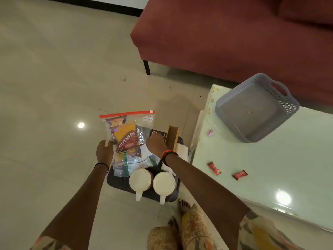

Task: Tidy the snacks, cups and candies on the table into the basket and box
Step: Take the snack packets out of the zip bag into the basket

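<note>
A clear zip bag of snack packets (127,136) with a red seal stands upright in a dark basket (119,181) on the floor. My left hand (104,150) grips the bag's left edge and my right hand (155,144) holds its right side. Two white cups (140,180) (164,183) sit in the basket's near end, handles toward me. A brown cardboard box (173,139) stands at the basket's right side. On the pale green table (270,168) lie two red candies (214,168) (240,175) and a small pink candy (210,132).
A grey perforated basket (255,107) with handles sits empty at the table's far corner. A dark red sofa (225,37) stands behind it. White papers lie beside the cardboard box. My bare feet (182,207) rest on the tiled floor near the basket.
</note>
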A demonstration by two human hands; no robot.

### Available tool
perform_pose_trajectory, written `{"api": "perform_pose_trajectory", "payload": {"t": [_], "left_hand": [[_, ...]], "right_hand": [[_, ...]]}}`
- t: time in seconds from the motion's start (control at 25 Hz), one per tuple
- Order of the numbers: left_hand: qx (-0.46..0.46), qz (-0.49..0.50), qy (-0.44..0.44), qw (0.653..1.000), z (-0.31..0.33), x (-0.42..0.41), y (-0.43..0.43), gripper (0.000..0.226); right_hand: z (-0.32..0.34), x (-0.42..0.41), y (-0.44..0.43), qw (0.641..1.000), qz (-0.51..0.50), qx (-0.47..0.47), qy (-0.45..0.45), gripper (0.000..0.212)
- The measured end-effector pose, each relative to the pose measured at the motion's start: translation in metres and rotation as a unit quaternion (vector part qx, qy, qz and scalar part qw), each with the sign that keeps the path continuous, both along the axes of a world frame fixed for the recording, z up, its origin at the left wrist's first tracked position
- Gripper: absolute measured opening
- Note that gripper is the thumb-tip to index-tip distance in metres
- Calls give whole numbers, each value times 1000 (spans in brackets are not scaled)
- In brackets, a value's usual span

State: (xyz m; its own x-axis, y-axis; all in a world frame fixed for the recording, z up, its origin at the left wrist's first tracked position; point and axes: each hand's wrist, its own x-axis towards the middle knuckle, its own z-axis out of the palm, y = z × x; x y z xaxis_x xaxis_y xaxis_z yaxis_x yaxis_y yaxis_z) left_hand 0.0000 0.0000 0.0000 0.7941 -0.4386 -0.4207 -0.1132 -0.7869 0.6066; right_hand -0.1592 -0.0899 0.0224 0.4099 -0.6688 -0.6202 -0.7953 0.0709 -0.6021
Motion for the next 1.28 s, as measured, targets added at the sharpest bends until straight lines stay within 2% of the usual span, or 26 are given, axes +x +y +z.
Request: {"api": "perform_pose_trajectory", "payload": {"t": [0.08, 0.16, 0.28, 0.44, 0.64, 0.76, 0.84, 0.96, 1.16, 1.28], "left_hand": [[-11, -21, 23, 999, -11, 8, -6, 29], [-34, -5, 54, 998, -21, 14, -14, 31], [-32, 3, 35, 999, -36, 25, -22, 34], [-49, 33, 22, 998, -38, 34, -28, 11], [-61, 55, 5, 997, -19, 30, -20, 23], [-73, 74, -45, 994, 2, 18, -10, 28], [-85, 104, -72, 988, 22, 9, -6, 29], [-116, 126, -108, 979, 53, -3, -2, 28], [-181, 127, -137, 966, 108, -24, -2, 24], [-211, 104, -135, 963, 139, -51, -5, 23]], "right_hand": [[-17, 13, -5, 999, -31, 15, -16, 25], [-31, 21, -11, 995, -84, 45, -37, 17], [-47, 34, -22, 986, -143, 67, -57, 21], [-51, 44, -26, 982, -172, 50, -62, 28], [-36, 42, -20, 966, -235, 79, -73, 43], [-16, 36, -10, 957, -253, 106, -96, 45], [1, 31, -4, 950, -263, 118, -117, 37], [32, 24, 10, 941, -281, 117, -151, 4], [82, -2, 27, 926, -291, 133, -198, 32], [111, -34, 32, 900, -326, 139, -254, 50]]}}
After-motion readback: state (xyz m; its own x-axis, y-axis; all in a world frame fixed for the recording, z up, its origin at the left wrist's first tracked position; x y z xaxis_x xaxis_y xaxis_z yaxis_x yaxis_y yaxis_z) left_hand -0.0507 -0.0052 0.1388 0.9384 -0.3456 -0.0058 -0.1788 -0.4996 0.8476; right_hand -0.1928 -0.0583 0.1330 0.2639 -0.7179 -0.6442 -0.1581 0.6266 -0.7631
